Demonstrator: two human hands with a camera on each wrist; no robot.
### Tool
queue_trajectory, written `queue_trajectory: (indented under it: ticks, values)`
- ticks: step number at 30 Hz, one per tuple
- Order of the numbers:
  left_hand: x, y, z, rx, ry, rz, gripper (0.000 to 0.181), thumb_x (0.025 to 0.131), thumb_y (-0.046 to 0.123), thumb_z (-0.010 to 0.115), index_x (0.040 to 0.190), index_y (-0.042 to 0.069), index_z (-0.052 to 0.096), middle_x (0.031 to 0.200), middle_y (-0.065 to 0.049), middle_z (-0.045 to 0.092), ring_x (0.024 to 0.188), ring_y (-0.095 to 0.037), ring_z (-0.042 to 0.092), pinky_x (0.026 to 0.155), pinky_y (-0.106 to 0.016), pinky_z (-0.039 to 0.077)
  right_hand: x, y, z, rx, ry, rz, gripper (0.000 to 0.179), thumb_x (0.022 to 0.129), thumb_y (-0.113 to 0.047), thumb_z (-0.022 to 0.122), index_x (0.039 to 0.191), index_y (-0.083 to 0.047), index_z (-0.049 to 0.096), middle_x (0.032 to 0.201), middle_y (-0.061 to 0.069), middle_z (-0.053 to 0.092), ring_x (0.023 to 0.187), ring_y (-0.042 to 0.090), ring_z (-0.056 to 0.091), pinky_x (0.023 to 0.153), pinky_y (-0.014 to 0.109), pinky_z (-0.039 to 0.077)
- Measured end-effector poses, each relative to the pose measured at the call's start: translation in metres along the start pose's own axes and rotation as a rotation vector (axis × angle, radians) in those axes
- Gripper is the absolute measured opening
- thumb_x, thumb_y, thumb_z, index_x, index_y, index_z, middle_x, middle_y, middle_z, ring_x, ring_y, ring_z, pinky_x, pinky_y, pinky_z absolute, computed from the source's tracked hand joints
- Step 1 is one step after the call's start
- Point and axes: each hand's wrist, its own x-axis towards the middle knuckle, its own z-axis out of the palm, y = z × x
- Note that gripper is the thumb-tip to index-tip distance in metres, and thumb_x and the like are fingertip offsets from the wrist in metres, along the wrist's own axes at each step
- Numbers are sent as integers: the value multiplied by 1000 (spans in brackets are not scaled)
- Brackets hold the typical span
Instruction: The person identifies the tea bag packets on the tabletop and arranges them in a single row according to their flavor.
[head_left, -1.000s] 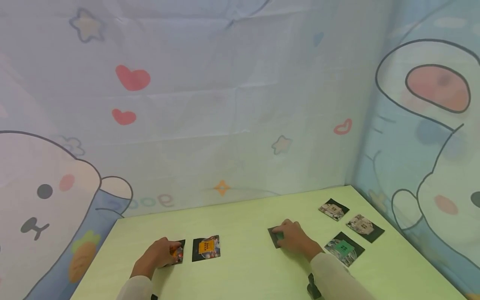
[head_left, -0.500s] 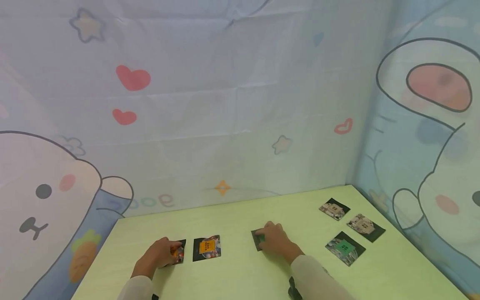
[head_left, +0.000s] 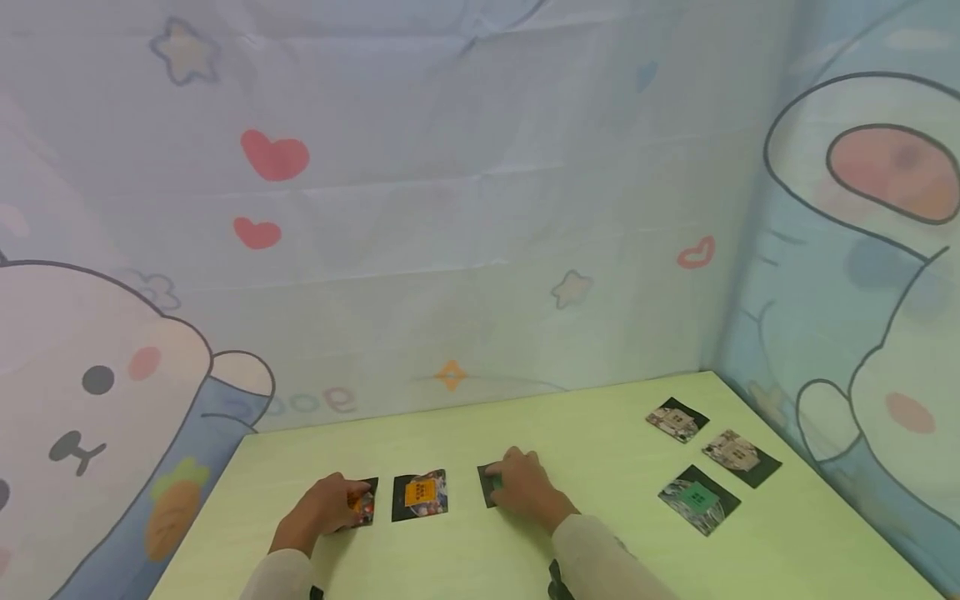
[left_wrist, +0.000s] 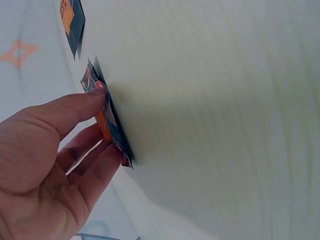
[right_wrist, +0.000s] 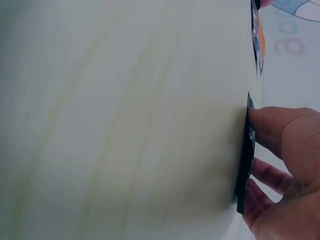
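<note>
On the left of the table, my left hand (head_left: pixel 322 504) holds a small flat packet with an orange label (head_left: pixel 367 505), thumb at one edge and fingertips at the other. In the left wrist view that packet (left_wrist: pixel 114 122) lies close over the tabletop. A second orange-labelled packet (head_left: pixel 420 495) lies between my hands. To its right, my right hand (head_left: pixel 525 486) grips a dark packet with a green label (head_left: pixel 486 485), mostly covered by the fingers. The right wrist view shows this packet (right_wrist: pixel 245 165) nearly edge-on, low over the table, between thumb and fingertips.
At the right of the pale green table (head_left: pixel 592 433) lie another green-labelled packet (head_left: pixel 699 499) and two beige-labelled packets, one nearer (head_left: pixel 741 457) and one farther back (head_left: pixel 677 419). A cartoon-printed cloth (head_left: pixel 420 208) hangs behind the table and along its right side.
My right hand has slid leftward with the green-labelled packet, away from the packets at the right and toward the middle orange one. My left hand stays on its packet.
</note>
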Motion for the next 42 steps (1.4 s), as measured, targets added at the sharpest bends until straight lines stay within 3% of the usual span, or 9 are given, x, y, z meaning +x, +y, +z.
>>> queue_trajectory:
  ticks: [10, 25, 42]
  values:
    - [2, 0, 0, -8, -4, -10, 51, 83, 12, 81, 133, 12, 69, 108, -16, 63, 97, -30, 63, 96, -54, 53, 7, -12, 11, -39, 12, -25, 38, 83, -15, 74, 120, -14, 76, 109, 13, 61, 84, 23, 44, 66, 29, 36]
    - [0, -2, -1, -23, -2, -10, 51, 82, 14, 84, 131, 14, 71, 108, -15, 63, 100, -33, 64, 96, -55, 53, 16, -32, 29, -11, 11, 88, 37, 84, -20, 77, 121, -16, 76, 106, 9, 59, 86, 23, 43, 64, 30, 38]
    - [-2, -3, 0, -18, 19, -6, 52, 82, 15, 85, 132, 14, 71, 105, -15, 63, 97, -32, 64, 95, -55, 54, 15, -46, 27, -23, 23, 85, 40, 87, -26, 79, 125, -14, 74, 107, 11, 58, 85, 23, 42, 65, 31, 38]
